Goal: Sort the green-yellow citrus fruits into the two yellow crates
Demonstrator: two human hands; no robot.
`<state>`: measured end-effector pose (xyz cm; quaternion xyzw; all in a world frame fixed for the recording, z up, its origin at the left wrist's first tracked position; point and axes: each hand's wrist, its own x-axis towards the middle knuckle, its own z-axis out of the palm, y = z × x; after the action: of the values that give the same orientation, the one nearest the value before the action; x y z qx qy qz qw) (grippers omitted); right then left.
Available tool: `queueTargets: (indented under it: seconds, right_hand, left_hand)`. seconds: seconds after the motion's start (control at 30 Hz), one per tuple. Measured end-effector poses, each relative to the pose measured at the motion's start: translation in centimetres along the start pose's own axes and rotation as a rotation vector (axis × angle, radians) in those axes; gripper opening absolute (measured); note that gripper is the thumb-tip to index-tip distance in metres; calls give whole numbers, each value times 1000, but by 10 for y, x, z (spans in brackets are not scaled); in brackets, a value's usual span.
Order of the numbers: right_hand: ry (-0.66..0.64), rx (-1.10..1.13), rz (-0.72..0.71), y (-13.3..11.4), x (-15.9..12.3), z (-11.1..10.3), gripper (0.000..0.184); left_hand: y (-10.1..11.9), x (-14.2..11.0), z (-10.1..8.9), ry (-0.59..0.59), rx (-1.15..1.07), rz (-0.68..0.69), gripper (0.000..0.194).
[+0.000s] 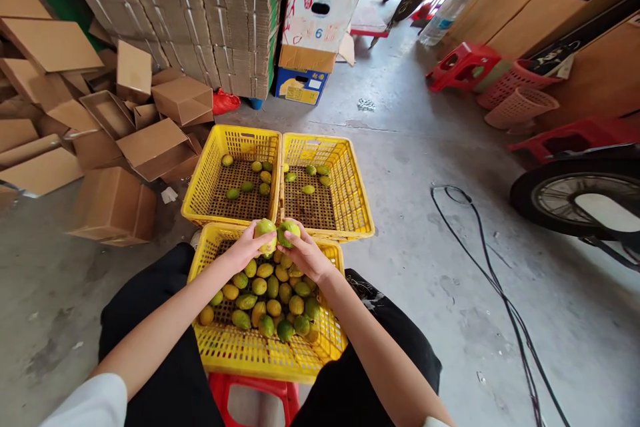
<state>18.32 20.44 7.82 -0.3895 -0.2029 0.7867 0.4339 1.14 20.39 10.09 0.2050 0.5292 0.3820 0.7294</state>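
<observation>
My left hand is closed around a yellow-green lemon. Beside it, my right hand grips a greener lemon, and the two fruits are held close together. Both hands are above the far part of the near yellow crate, which has many green and yellow lemons piled in it. Beyond it stand a back left yellow crate and a back right yellow crate, side by side, each with several lemons on its bottom.
A red stool is under the near crate. Cardboard boxes lie heaped at left, below stacked flat cardboard. A black cable runs over the floor at right, near a motorbike wheel. Another red stool stands farther back.
</observation>
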Motion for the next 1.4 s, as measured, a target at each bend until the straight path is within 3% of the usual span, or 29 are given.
queueTargets:
  seconds: [0.13,0.33,0.5,0.6,0.73,0.83,0.97,1.17,1.4]
  right_hand:
    - [36,-37,-24,0,2,-4,58]
    - [33,54,-5,-5,7,-11,46]
    - [-1,34,-12,-9,3,-6,49]
    - [-45,-17,1,-7,-1,0,49]
    - [-27,-36,24,-4,-4,5,44]
    - [19,-30,32,-6,-4,6,43]
    - [17,-11,31,-15,-2,3,42]
    - [-99,77,44,-27,2,-6,37]
    - [-64,-36,57,-22,-3,-5,35]
  left_hand:
    - [2,2,0,22,-59,-38,19]
    - [4,3,-2,9,-33,-1,22]
    - [6,3,-5,-43,-84,22,37]
    - [6,1,-3,-21,-106,-8,43]
    - [7,-1,1,48,35,12,51]
    - [10,-1,4,108,80,6,41]
    - [21,-2,7,18,-103,-77,12]
    - [32,-8,7,-6,-76,-27,16]
    - [26,0,0,-42,-179,-103,25]
